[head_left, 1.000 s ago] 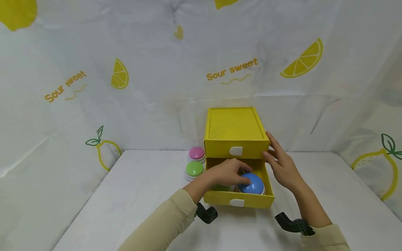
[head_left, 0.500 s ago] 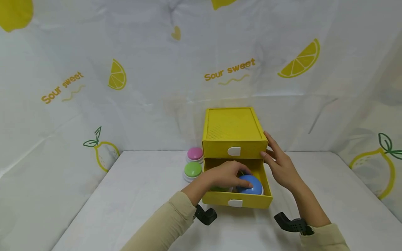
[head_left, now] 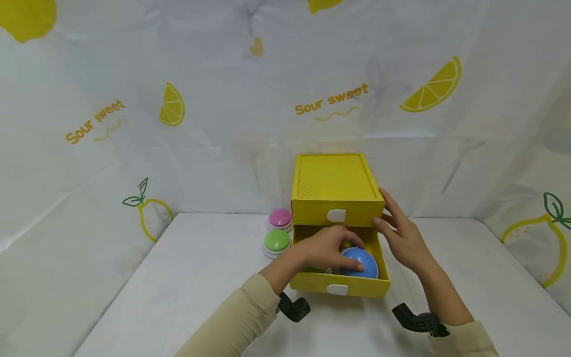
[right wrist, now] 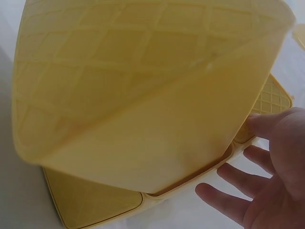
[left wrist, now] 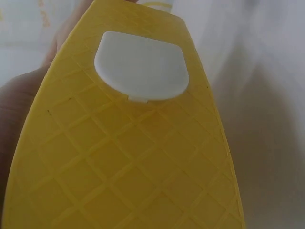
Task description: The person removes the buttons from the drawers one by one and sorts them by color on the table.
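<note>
A blue dome-topped push button with a pale rim sits in the pulled-out lower drawer of a small yellow drawer box. My left hand reaches into that drawer and holds the blue button, thumb across the front of its dome and fingers over its far side. Beside it, mostly hidden under my left hand, a green button shows a sliver. My right hand rests against the box's right side, thumb at the front corner; the right wrist view has its fingers fairly straight and spread.
Left of the box stand a pink button and another green button, both on white bases. The upper drawer is closed, with a white pull tab. A lemon-printed cloth hangs behind the white table.
My left thumb has slid forward and right over the blue dome, and the hand sits farther round it. My right hand stays against the box.
</note>
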{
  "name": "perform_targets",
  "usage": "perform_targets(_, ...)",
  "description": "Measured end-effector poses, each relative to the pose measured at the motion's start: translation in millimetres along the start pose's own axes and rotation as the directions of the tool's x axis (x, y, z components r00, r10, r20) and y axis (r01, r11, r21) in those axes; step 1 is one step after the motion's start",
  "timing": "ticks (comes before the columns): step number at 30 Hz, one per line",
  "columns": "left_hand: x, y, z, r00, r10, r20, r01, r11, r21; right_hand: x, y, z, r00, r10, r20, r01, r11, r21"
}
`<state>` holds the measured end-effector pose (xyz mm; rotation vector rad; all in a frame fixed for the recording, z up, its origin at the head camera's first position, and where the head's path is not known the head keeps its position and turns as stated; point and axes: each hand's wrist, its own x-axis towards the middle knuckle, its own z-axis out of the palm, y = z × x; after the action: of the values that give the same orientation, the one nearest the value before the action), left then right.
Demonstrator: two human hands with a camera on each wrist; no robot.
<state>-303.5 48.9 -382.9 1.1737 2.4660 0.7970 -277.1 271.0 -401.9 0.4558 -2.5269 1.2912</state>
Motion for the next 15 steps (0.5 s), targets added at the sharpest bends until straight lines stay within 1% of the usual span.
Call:
perform_targets(2, -0.6, -0.3, 0.1, 1.0, 0.008, -0.006, -0.008, 1.0, -0.018, 0.2, 0.3, 0.5, 1.0, -0.003, -0.006, 0.003, 1.0, -0.002)
perform_targets(4, -1.6, -0.3, 0.2, 1.0, 0.001, -0.011, -0.001, 1.0, -0.03, 0.5, 0.7, 1.1, 1.0, -0.005, -0.013, 0.005, 1.0, -0.004)
perform_targets(6, -2.7, -0.2, 0.3, 1.0, -0.015, -0.017, 0.014, 0.999, -0.043, 0.7, 1.0, 1.7, 1.0, -0.008, -0.019, 0.008, 1.0, -0.005)
perform_targets(9, -3.8, -0.2, 0.5, 0.999, -0.033, -0.028, 0.032, 0.999, -0.038, 0.8, 0.7, 2.2, 1.0, -0.004, -0.024, 0.004, 1.0, -0.007)
perform_targets(15, -4.3, 3.4, 1.6, 1.0, -0.02, -0.023, 0.019, 0.999, -0.047, 1.0, -0.2, 1.9, 1.0, 0.013, -0.025, -0.013, 1.0, -0.02)
